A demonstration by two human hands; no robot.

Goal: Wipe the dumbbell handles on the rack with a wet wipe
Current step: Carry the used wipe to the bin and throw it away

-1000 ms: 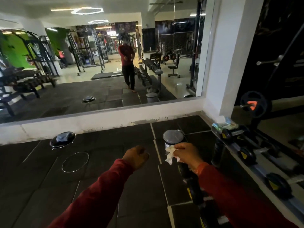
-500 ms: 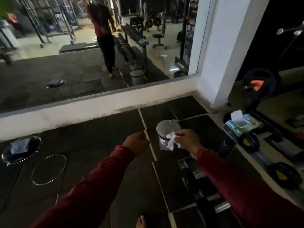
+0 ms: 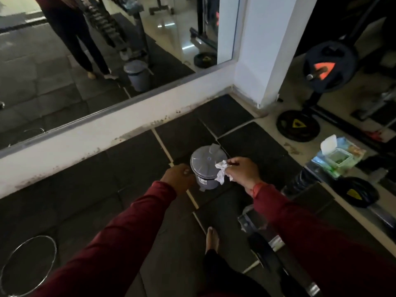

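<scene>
Pinched in the right hand, a crumpled wipe hangs over the closed bin on the floor mat; the left hand is fisted, holding nothing. Released now, the wipe likely lands on the lid and slides off.

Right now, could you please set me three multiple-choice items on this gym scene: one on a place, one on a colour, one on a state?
1. Where is the wet wipe pack?
A. on the dumbbell rack's end
B. on the bin lid
C. in the left hand

2. What colour are the sleeves?
A. blue
B. dark red
C. white

3. What state is the pedal bin in?
A. tipped over
B. lid open
C. lid shut

Answers: 1 A, the pack lies at the rack's end, right of the bin. 2 B, both sleeves are dark red. 3 C, the grey lid lies flat while the right hand pinches the crumpled wipe above it.
</scene>
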